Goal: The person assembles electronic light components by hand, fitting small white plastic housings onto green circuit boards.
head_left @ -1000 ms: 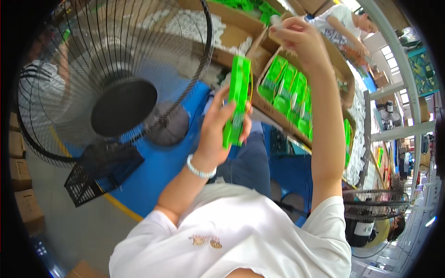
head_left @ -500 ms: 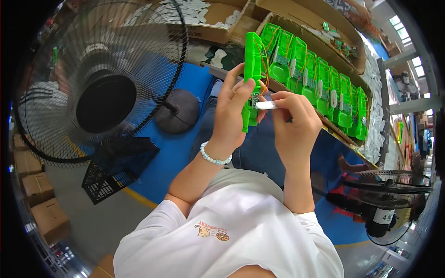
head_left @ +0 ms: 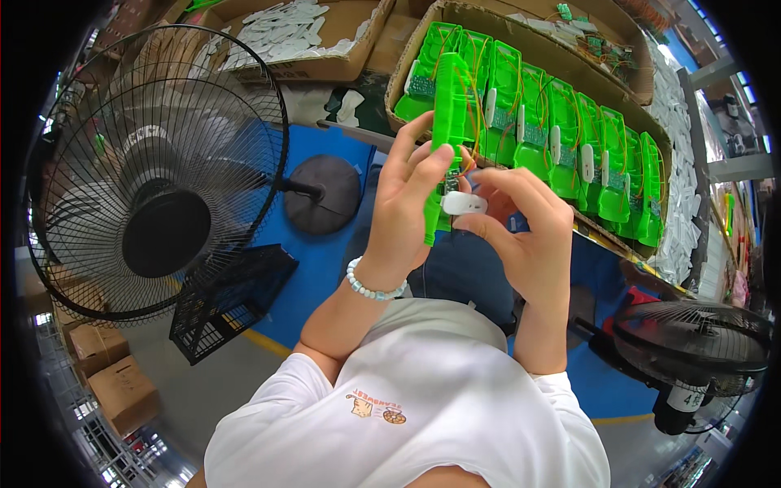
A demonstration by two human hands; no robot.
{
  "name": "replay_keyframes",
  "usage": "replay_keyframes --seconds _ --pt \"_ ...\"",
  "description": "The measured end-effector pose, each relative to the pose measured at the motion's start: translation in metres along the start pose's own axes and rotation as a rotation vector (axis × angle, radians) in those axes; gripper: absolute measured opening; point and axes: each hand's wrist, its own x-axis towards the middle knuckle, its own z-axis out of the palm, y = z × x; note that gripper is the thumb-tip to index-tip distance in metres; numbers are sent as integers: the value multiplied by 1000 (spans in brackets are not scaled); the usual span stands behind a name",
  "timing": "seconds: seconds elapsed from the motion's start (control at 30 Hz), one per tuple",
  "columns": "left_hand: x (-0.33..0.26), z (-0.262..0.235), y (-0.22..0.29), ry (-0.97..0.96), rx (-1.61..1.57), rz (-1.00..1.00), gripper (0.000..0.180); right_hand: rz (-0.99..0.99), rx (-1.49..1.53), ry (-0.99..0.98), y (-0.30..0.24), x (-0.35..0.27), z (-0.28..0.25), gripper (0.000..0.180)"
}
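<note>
Green housing [head_left: 448, 114] stands upright before the torso, gripped in the left hand [head_left: 399, 191], fingers curled round it. White rounded piece [head_left: 464, 203] sits at its lower right side, between thumb and bent fingers of the half-closed right hand [head_left: 529, 228]. Beyond: cardboard box [head_left: 399, 78] holds more wired green housings [head_left: 563, 134].

Blue flooring [head_left: 303, 146] runs beneath the workbench [head_left: 373, 110], with a yellow line [head_left: 267, 344] dividing it from grey floor [head_left: 207, 390] at the near left. A large black fan [head_left: 167, 234] stands left, with brown cartons [head_left: 122, 394] nearby; another fan [head_left: 695, 346] stands at the near right. Far right, pale metal framing [head_left: 740, 167] meets bright window panes [head_left: 748, 91].
</note>
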Motion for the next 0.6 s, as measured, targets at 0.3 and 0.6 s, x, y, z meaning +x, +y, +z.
replay_keyframes --seconds 0.3,0.6 --pt "2 9 3 -58 139 -9 47 204 605 12 14 -5 -5 21" --pt "0 13 -3 2 264 77 46 177 762 110 18 -14 11 22"
